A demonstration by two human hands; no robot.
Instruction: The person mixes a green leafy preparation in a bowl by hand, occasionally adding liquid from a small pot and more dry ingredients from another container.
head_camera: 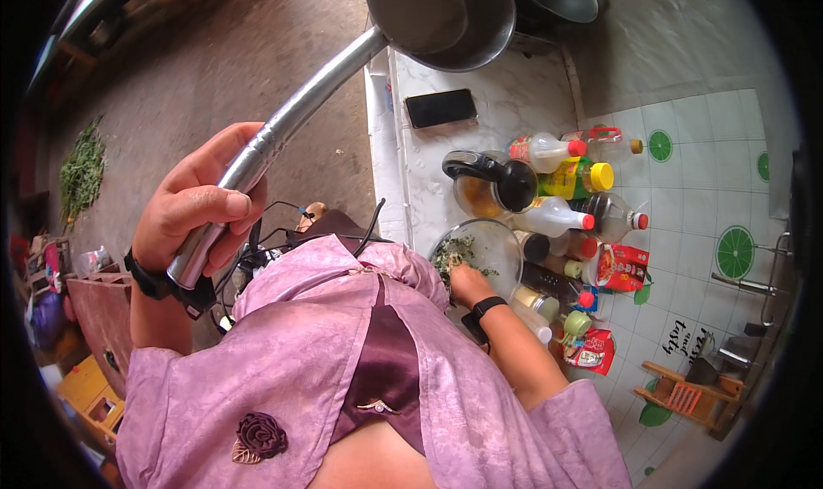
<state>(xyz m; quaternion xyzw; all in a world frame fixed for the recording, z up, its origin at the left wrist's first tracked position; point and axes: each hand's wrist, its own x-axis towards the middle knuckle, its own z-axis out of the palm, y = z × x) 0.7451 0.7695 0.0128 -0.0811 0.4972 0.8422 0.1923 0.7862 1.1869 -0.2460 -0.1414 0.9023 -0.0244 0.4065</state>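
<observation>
My left hand (199, 200) is wrapped around the tubular handle of a large metal water ladle (443, 23), with the thumb on top. The ladle's wide round cup reaches the upper edge of the picture; whether liquid lies in it is hard to tell. Down in a clear bowl (508, 257) on the countertop, my right hand (468, 283) touches chopped green herbs (472, 248). Its fingertips are partly hidden among the greens, so their grip does not show. A glass kettle with a black lid (492, 180) stands beside the bowl.
Several seasoning bottles (553, 216) and red packets (620, 267) crowd the tiled wall side. A smartphone (442, 108) lies on the marble-patterned counter (437, 77). At the back is a wok (559, 0). Leafy greens (83, 171) lie on the floor at left.
</observation>
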